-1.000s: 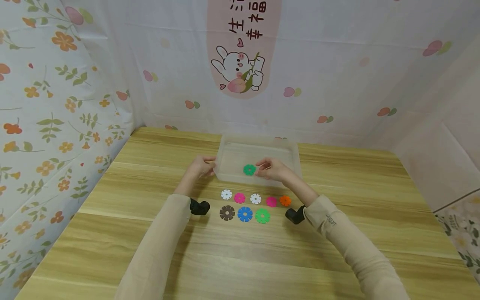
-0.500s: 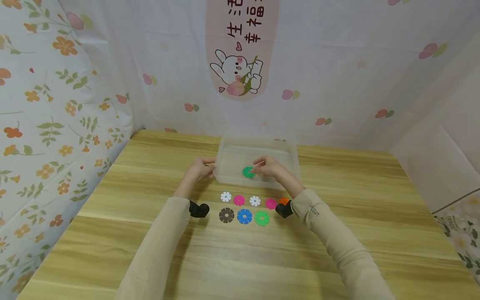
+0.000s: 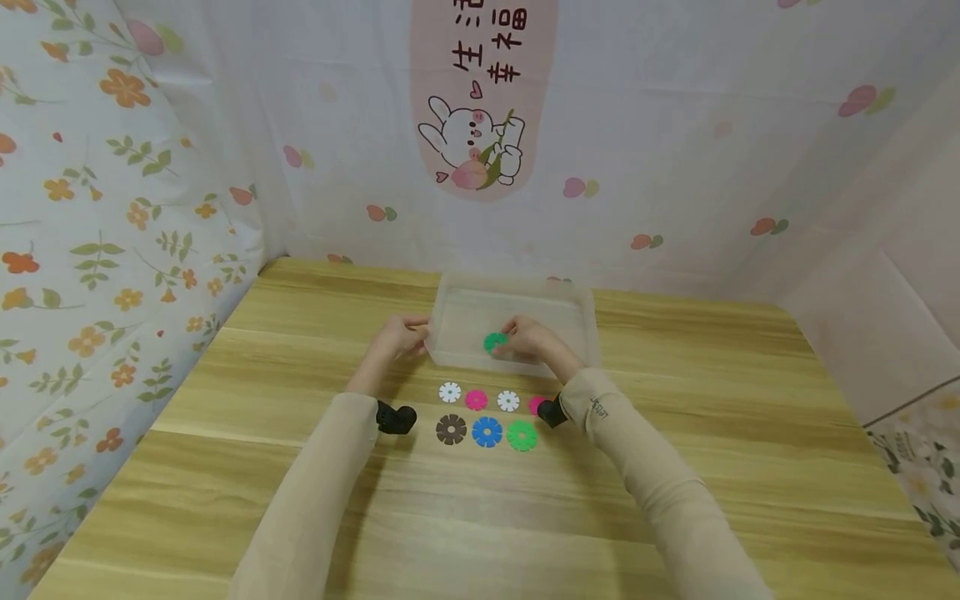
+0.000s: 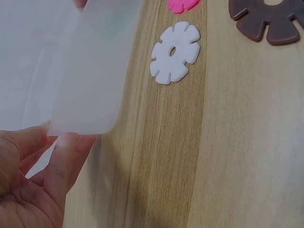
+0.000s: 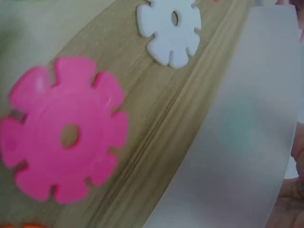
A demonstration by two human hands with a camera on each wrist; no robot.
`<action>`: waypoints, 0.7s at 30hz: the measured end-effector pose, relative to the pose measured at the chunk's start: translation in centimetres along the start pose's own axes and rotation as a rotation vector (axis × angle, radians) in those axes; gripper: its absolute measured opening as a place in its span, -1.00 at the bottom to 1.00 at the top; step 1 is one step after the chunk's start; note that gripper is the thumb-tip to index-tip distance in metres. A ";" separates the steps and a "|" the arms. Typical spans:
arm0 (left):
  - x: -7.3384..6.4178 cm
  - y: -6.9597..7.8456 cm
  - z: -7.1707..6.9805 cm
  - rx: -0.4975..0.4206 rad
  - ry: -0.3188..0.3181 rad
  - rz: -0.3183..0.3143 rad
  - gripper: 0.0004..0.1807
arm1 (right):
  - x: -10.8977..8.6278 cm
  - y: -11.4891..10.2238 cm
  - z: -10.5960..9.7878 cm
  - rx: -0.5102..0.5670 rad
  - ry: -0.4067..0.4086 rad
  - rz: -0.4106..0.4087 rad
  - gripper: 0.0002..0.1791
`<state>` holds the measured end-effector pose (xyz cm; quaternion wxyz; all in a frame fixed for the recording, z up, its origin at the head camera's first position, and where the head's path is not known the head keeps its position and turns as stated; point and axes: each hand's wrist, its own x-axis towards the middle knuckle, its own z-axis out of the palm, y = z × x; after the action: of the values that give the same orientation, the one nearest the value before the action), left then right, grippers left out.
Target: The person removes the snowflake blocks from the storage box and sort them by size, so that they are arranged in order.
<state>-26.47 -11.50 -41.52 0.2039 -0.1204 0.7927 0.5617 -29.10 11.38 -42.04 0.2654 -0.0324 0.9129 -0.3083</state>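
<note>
A frosted plastic box [image 3: 588, 333] stands at the table's back. My left hand [image 3: 402, 336] holds its left end; in the left wrist view, the thumb and fingers pinch the box's corner. Inside the box is a green snowflake building disc [image 3: 492, 342]. My right hand [image 3: 528, 340] reaches over the front wall, its thumb and fingers curved at the disc's right side. Whether they grip it is unclear. Through the wall in the right wrist view, the disc is only a blurred green patch.
Before the box lie white [image 3: 449, 392], pink [image 3: 476, 400] and more small discs. Nearer are brown [image 3: 452, 429], blue [image 3: 487, 432] and light green [image 3: 522, 435] discs. The right wrist's black mount [image 3: 552, 412] partly covers a second pink disc [image 5: 71, 130]. Patterned cloth [image 3: 637, 167] hangs behind.
My right hand has moved left and closer in over the green disc, bringing its forearm across the orange disc. The left hand stays at the box's end.
</note>
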 end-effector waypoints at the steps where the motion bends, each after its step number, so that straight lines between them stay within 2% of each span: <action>1: 0.7 -0.4 -0.1 -0.004 0.002 0.002 -0.56 | -0.3 -0.3 0.1 -0.016 0.009 -0.002 -0.38; 2: 1.1 -0.8 -0.2 -0.024 -0.008 0.013 -0.57 | -0.7 -0.7 0.2 -0.029 0.022 -0.006 -0.40; 3: 2.9 -2.1 -0.4 -0.062 -0.024 0.054 -0.59 | -1.0 -1.1 0.3 -0.032 0.034 -0.004 -0.42; 5: 4.4 -3.0 -0.6 -0.078 -0.033 0.060 -0.59 | -1.5 -1.5 0.5 -0.057 0.057 -0.011 -0.44; 6: 4.7 -3.2 -0.6 -0.079 -0.039 0.067 -0.59 | -1.8 -1.6 0.6 -0.057 0.065 -0.013 -0.46; 9: 3.7 -2.4 -0.4 -0.044 -0.018 0.050 -0.58 | -1.9 -1.7 0.6 -0.056 0.084 -0.016 -0.48; 10: 1.9 -1.1 -0.2 -0.014 -0.002 0.012 -0.56 | -1.8 -1.7 0.6 -0.049 0.084 -0.011 -0.49; 13: -1.6 1.0 -0.1 -0.007 -0.005 0.013 -0.55 | -1.3 -1.4 0.5 -0.012 0.081 0.010 -0.54; 16: -3.8 2.2 -0.1 -0.018 -0.019 0.024 -0.55 | 0.1 -0.4 0.4 0.046 0.056 0.018 -0.59; 17: -3.7 2.2 -0.2 -0.021 -0.024 0.027 -0.55 | 0.2 -0.2 0.3 0.062 0.042 0.001 -0.61; 18: -3.4 2.0 -0.2 -0.021 -0.023 0.026 -0.55 | 1.4 0.8 0.4 0.095 0.024 -0.030 -0.62; 21: -1.1 0.7 -0.2 -0.024 -0.009 0.016 -0.56 | 2.4 1.6 0.3 0.136 -0.024 -0.026 -0.61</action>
<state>-25.85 -11.48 -40.40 0.2014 -0.1141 0.7861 0.5731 -30.84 11.99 -44.28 0.2741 -0.0297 0.8861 -0.3725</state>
